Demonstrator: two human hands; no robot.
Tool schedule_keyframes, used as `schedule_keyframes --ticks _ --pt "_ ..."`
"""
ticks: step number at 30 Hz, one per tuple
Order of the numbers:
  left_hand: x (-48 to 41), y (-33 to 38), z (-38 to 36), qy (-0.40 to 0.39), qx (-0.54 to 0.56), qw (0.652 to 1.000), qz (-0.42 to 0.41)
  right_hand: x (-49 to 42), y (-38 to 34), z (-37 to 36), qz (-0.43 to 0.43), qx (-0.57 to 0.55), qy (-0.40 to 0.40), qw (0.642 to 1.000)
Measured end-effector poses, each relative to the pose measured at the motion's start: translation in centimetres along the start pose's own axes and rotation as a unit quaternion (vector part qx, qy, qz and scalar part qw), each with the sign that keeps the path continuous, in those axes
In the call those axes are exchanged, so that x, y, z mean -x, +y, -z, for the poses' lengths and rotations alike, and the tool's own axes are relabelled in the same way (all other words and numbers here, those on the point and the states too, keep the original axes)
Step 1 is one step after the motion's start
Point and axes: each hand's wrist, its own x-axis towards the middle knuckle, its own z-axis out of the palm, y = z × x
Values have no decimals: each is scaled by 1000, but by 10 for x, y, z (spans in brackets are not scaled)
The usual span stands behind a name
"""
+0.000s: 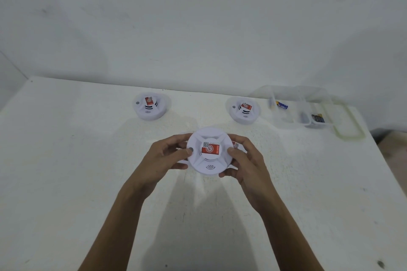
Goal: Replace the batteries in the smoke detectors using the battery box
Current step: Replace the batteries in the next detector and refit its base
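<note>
Gripping the smoke detector (209, 150) by its rim, left hand (164, 158) and right hand (246, 160) close on opposite sides, label facing up above the table (66, 160).

The smoke alarm (209, 151) in the middle is white with a red sticker (211, 149) and a small grey dot. The table (66, 160) is white. At the upper right, a clear box (301, 108) shows blue and yellow batteries (282, 105).
</note>
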Motion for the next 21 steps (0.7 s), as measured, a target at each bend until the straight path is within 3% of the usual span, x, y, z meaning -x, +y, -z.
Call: schedule_keyframes --ticks 15,21 --pt "-16 2 6 -1 6 1000 -20 -20 -5 -3 1 21 11 1000" --pt "-39 3 9 37 3 999 -18 -45 -11 -8 -6 47 40 998"
